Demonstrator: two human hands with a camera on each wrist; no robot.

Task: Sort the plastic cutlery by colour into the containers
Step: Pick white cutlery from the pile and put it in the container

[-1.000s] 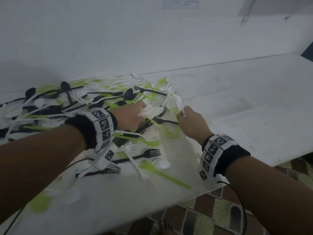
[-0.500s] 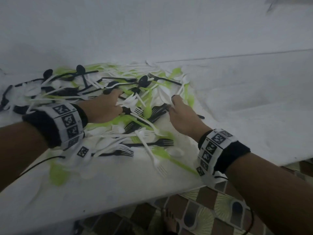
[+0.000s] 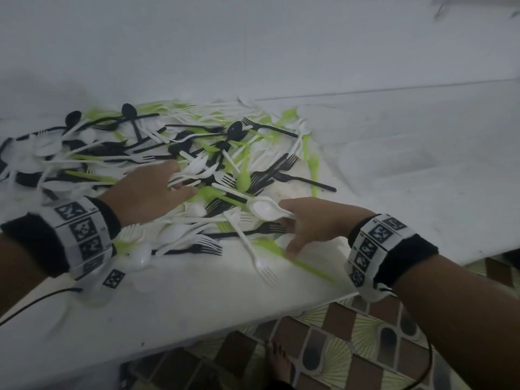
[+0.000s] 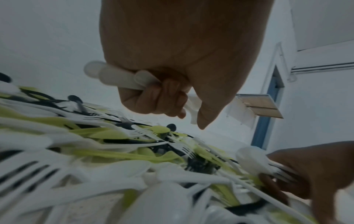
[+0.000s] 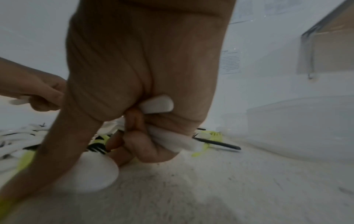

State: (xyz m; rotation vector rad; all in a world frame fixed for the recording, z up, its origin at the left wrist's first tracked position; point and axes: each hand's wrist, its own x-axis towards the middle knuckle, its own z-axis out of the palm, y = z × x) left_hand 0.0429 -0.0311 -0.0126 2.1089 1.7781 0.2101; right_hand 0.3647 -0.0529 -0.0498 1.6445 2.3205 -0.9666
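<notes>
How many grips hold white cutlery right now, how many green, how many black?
White: 2, the left hand grips a bunch of white handles, the right hand holds a white spoon.
Green: 0
Black: 0
Total: 2 grips loaded, both white only as far as shows; green and black pieces lie in the pile.

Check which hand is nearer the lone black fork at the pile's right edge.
Right. The right hand is just below the black fork; the left hand lies across the pile.

Cutlery pile (image 3: 174, 164) on table (image 3: 197, 305), left of container (image 5: 298, 125); both hands over pile's near edge.
</notes>
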